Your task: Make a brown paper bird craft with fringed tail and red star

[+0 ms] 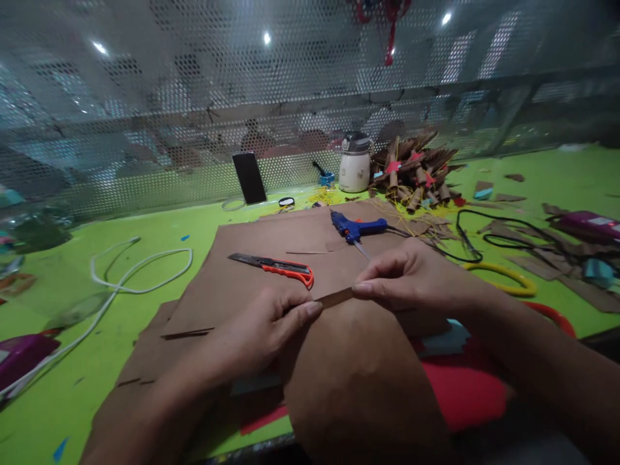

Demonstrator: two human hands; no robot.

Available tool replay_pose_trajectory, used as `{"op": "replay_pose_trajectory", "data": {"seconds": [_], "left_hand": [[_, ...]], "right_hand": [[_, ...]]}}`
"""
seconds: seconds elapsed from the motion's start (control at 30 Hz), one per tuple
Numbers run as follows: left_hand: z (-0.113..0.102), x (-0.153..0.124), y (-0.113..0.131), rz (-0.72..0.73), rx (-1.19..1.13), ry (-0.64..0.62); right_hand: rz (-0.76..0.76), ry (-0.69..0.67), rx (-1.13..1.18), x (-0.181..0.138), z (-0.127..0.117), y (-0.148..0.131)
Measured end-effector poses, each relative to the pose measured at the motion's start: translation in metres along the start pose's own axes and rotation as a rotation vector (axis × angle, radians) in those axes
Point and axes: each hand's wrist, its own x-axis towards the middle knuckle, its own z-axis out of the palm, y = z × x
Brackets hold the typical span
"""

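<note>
A sheet of brown paper with a rounded outline hangs toward me over the table's near edge. Its upper edge forms a narrow, darker band stretched between my hands. My left hand pinches the band's left end between thumb and fingers. At the other end, my right hand has thumb and fingertips closed on it. Just beyond the left fingers, a utility knife with an orange-red handle lies blade out on flat brown sheets. Farther back, behind the right hand, rests a blue glue gun.
A white bottle, a propped black phone-like slab and a pile of brown paper pieces line the back by a perforated screen. White cable curls left; black cable lies right. Red paper lies beneath.
</note>
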Motion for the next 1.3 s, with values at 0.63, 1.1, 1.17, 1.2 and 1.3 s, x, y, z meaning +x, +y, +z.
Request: {"op": "replay_pose_trajectory", "data": {"seconds": [0.63, 1.1, 1.17, 1.2, 1.3], "left_hand": [[-0.015, -0.007, -0.001, -0.138, -0.242, -0.28], [-0.015, 0.002, -0.011, -0.055, -0.389, -0.023], [-0.013, 0.003, -0.011, -0.069, -0.383, 0.041], [-0.013, 0.003, -0.01, -0.075, -0.379, 0.054], [-0.01, 0.001, -0.007, -0.072, -0.367, 0.069]], "right_hand": [[-0.033, 0.083, 0.124, 0.006, -0.013, 0.009], [-0.112, 0.048, 0.188, 0.008, -0.021, 0.013], [-0.156, 0.059, 0.27, 0.008, -0.02, 0.012], [-0.182, 0.074, 0.317, 0.008, -0.02, 0.011], [-0.234, 0.132, 0.463, 0.008, -0.019, 0.009]]}}
